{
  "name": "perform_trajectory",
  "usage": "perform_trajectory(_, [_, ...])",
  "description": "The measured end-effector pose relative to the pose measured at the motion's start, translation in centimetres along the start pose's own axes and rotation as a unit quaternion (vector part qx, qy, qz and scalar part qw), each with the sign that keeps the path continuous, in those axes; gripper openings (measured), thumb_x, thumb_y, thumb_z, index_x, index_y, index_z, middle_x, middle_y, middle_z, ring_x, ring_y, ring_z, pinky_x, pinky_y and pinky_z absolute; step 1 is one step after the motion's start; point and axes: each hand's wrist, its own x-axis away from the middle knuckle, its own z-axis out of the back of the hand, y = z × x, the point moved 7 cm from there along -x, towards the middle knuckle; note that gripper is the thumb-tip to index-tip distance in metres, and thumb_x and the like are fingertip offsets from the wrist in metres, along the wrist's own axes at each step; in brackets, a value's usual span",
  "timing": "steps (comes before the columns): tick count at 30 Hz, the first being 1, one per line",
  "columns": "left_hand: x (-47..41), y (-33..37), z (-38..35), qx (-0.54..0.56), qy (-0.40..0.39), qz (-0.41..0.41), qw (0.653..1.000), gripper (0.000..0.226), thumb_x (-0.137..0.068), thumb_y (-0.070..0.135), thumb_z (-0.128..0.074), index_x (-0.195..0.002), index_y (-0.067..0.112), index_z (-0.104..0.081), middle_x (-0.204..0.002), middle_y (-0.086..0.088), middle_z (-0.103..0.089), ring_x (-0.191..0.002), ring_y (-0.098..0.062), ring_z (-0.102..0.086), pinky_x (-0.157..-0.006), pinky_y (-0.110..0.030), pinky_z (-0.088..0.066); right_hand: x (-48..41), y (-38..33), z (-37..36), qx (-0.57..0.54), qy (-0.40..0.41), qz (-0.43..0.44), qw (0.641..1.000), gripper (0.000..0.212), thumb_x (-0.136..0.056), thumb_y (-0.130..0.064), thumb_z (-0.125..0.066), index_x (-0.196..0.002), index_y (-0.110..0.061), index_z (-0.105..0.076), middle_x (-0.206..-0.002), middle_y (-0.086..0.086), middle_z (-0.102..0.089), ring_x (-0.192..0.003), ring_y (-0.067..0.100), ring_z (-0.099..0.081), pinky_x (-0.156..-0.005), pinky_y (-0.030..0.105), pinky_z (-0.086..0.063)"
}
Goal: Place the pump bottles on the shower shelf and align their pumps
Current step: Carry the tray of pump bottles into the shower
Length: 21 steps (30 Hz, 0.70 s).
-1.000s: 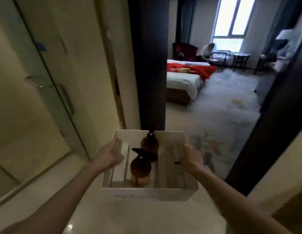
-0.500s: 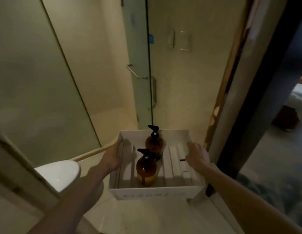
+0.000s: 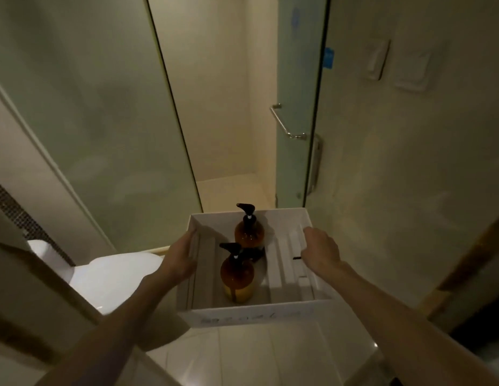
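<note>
Pale bathroom walls close in around you, with a frosted glass panel point(image 3: 89, 121) on the left, the open shower stall in the far middle, and a glass door point(image 3: 297, 107) with a metal handle point(image 3: 284, 123) swung to the right. Low on the left sits a white toilet point(image 3: 111, 277), and pale floor tiles point(image 3: 256, 355) lie near you. You carry a white box point(image 3: 256, 316) out in front, above the floor. Your left hand point(image 3: 181, 257) lies flat against its left wall with the fingers fairly straight. Your right hand point(image 3: 320, 249) curls its fingers over the right wall's rim. Inside, toward the box's left half, two amber pump bottles stand upright, one behind the other: the near bottle point(image 3: 237, 274) just in front of the far bottle point(image 3: 249, 232). Both black pump spouts point left. Neither bottle is on a shower shelf.
</note>
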Motion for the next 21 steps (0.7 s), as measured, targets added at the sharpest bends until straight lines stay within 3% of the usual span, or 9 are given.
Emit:
perform_trajectory(2, [-1.7,-0.5,0.3,0.007,0.003,0.012,1.000,0.059,-0.080,-0.005,-0.058,-0.132,0.018,-0.045,-0.104,0.005,-0.053,-0.084,-0.004,-0.050,-0.067,-0.016,-0.044,-2.3,-0.8,-0.2,0.001,-0.003,0.014,1.000,0.012,-0.083,-0.004,-0.051,-0.087,-0.012,-0.044,-0.107,0.015,-0.057,-0.092,0.031,-0.058,-0.065,0.029,-0.038])
perform_trajectory(6, [-5.5,-2.2,0.7,0.024,0.007,0.034,0.999,0.057,-0.082,-0.002,-0.059,-0.132,0.021,-0.044,-0.110,-0.004,-0.059,-0.099,-0.020,-0.056,-0.080,-0.036,-0.052,-7.4,-2.1,-1.1,0.002,-0.011,0.027,1.000,0.027,-0.083,-0.003,-0.051,-0.070,-0.017,-0.032,-0.103,0.015,-0.057,-0.089,0.030,-0.057,-0.063,0.029,-0.035])
perform_trajectory(15, [-17.7,-7.7,1.5,0.002,0.019,0.046,0.999,0.069,-0.078,-0.005,-0.061,-0.138,0.020,-0.039,-0.121,-0.010,-0.060,-0.106,-0.023,-0.056,-0.082,-0.032,-0.048,-20.0,-5.3,-4.0,0.026,-0.009,0.017,0.999,0.009,-0.083,-0.005,-0.051,-0.089,-0.010,-0.046,-0.105,0.015,-0.059,-0.090,0.032,-0.058,-0.062,0.030,-0.035])
perform_trajectory(21, [-26.5,-10.8,2.4,-0.004,-0.006,0.055,0.998,0.076,-0.077,-0.006,-0.062,-0.142,0.020,-0.032,-0.126,-0.013,-0.056,-0.114,-0.028,-0.054,-0.090,-0.039,-0.050,-28.1,-7.7,-4.5,0.031,-0.025,0.002,0.999,0.014,-0.081,-0.003,-0.050,-0.094,-0.009,-0.050,-0.108,0.016,-0.060,-0.096,0.034,-0.059,-0.064,0.030,-0.035])
